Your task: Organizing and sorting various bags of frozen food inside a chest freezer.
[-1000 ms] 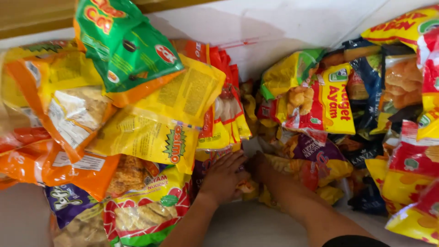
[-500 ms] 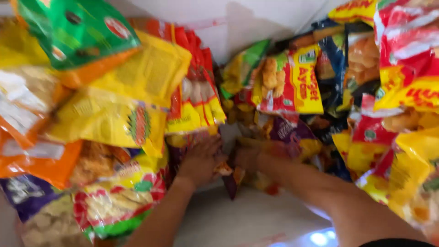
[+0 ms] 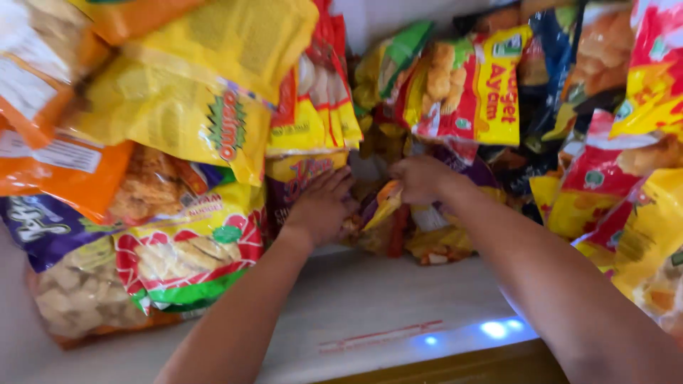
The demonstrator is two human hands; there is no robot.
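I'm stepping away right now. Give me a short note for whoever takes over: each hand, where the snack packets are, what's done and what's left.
Left hand: flat against the hanging purple packet, not gripping.
Right hand: fingers pinching a small orange-yellow packet low in the middle of the display.
Packets: hanging bunches fill both sides above the pale counter.
Done: the small packet is gripped.
Left: it is not yet pulled clear of the bunch.

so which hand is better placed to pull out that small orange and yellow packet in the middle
Right. The right hand already has its fingertips on the small orange and yellow packet, apparently pinching its top edge. The left hand lies flat on a purple bag beside it, not touching the packet.
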